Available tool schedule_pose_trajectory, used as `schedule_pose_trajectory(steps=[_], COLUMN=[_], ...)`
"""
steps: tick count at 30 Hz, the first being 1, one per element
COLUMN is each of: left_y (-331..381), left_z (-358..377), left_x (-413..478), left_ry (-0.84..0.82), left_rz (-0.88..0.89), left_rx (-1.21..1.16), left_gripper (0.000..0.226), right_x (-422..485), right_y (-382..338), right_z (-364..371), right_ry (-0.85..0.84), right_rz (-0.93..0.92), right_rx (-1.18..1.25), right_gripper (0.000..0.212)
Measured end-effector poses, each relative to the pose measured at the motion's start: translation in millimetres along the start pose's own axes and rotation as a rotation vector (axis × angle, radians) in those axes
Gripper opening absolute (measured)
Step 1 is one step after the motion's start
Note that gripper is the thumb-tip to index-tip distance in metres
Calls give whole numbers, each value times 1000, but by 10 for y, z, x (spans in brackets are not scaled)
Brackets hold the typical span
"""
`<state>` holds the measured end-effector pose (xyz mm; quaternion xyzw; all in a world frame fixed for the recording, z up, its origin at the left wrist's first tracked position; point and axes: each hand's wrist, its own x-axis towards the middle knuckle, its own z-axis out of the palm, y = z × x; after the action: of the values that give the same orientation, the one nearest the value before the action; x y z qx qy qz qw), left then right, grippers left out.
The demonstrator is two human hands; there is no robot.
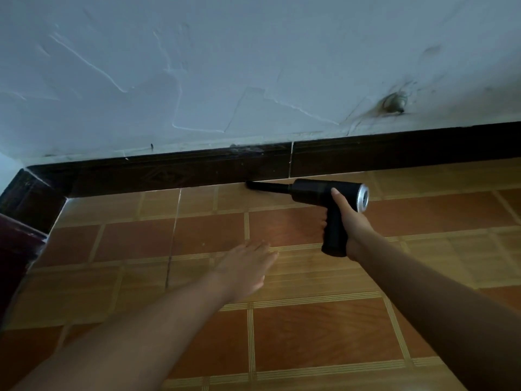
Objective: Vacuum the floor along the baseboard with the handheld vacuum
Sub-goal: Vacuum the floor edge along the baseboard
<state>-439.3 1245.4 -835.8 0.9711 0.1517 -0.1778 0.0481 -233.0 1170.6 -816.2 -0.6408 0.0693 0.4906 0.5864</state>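
left hand [245, 266] held flat, fingers [260, 249] together, while right hand [352, 221] grips the handheld vacuum [315, 190], nozzle [265, 186] at the baseboard [183, 176].

No writing, brand, number or sign can be read: the black body and silver end cap of the handheld vacuum [310, 191] show no legible marking, and the white wall [253, 66], the dark baseboard [169, 176] and the tiled floor [310, 334] carry none.
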Motion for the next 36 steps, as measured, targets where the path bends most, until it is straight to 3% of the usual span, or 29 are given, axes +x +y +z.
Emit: schedule_pose_trajectory(steps=[7,13,18,26,36], left_y=[231,258,199,160,155], left_z=[219,359,394,362,377], left_x=[110,57,12,59,75], left_ry=[17,10,-39,-30,-34], left_rz=[24,-5,-25,-18,-18], left_rx=[8,28,24,15,28], left_gripper=[57,58,60,58,58], right_x=[-61,-11,-32,15,53], right_y=[-227,-7,143,155,43], right_z=[-99,-11,129,269,-101], right_ry=[51,36,12,1,18], right_rz=[-28,8,-7,-18,-23], right_rx=[-42,-18,7,-11,8], right_gripper=[54,55,38,49,57])
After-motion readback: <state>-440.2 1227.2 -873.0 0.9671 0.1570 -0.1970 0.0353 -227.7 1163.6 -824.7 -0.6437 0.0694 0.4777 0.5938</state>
